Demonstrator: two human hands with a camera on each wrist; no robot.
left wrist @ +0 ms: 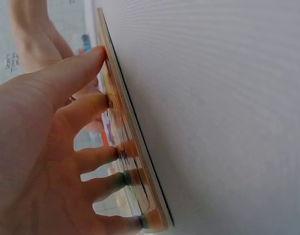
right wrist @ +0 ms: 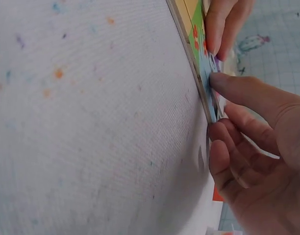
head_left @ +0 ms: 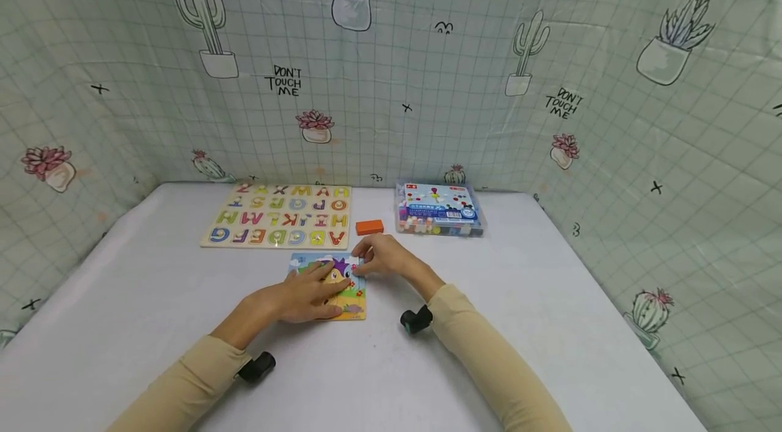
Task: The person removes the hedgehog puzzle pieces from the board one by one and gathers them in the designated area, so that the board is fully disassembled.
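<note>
A wooden jigsaw puzzle (head_left: pixel 358 310) with a colourful cartoon picture lies flat on the white table, its middle partly hidden under the hands. My left hand (head_left: pixel 308 297) rests on it with fingers spread; in the left wrist view the fingertips (left wrist: pixel 121 178) press on its face. At the puzzle's far right corner, my right hand (head_left: pixel 385 257) pinches a puzzle piece (right wrist: pixel 219 104) between thumb and fingers. That piece stands slightly tilted from the board in the right wrist view.
Behind the puzzle lies a wooden alphabet board (head_left: pixel 281 216) with coloured letters. An orange block (head_left: pixel 369 227) sits right of it, and a clear plastic box (head_left: pixel 438 209) of small coloured parts stands farther right. A patterned cloth backdrop (head_left: pixel 391 126) surrounds the table (head_left: pixel 489 296).
</note>
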